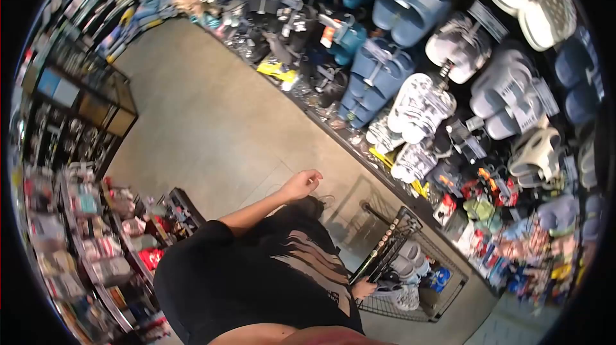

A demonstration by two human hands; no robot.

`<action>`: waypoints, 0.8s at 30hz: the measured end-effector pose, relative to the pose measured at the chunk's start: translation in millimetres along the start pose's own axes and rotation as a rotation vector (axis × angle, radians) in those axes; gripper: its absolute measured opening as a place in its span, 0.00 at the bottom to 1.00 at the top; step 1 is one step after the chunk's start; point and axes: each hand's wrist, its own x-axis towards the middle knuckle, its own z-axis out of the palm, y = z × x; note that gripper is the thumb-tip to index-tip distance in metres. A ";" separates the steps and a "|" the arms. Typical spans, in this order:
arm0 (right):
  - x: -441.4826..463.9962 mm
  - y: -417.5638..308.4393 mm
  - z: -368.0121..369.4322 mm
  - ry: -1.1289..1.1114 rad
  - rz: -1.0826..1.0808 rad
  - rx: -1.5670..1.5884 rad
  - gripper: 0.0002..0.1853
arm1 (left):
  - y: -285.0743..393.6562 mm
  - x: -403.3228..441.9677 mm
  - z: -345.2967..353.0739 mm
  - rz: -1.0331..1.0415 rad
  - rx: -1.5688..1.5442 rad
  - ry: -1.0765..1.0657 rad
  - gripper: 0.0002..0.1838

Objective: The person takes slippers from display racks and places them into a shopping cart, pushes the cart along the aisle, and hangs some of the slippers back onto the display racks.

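My left hand [303,184] hangs over the bare floor with its fingers loosely bent, and nothing shows in it. On my other side, my right hand [364,288] is wrapped round the edge of a black wire shopping cart [443,306] near its handle bar [380,252]. Inside the cart lie grey slippers [409,260], white patterned footwear [405,297] and a small blue item [441,278]. My dark shirt hides part of the right arm.
A wall display on the right carries blue slides [375,78], white patterned clogs [420,107] and grey slides [507,94]. Shelves of packaged goods [96,242] line the left. A display case [83,91] stands beyond the floor [192,94] at upper left.
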 end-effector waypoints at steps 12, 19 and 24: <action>-40.1 -9.4 -16.7 0.354 -0.365 0.362 0.25 | -24.6 -152.0 -71.1 0.125 0.615 -0.378 0.23; -90.9 -31.2 -64.4 0.312 -1.058 0.650 0.15 | -75.1 -189.0 -112.7 0.024 0.632 -0.406 0.25; -125.6 -54.8 -81.5 0.109 -1.132 0.477 0.19 | -161.6 -224.2 -162.8 -0.136 0.502 -0.218 0.23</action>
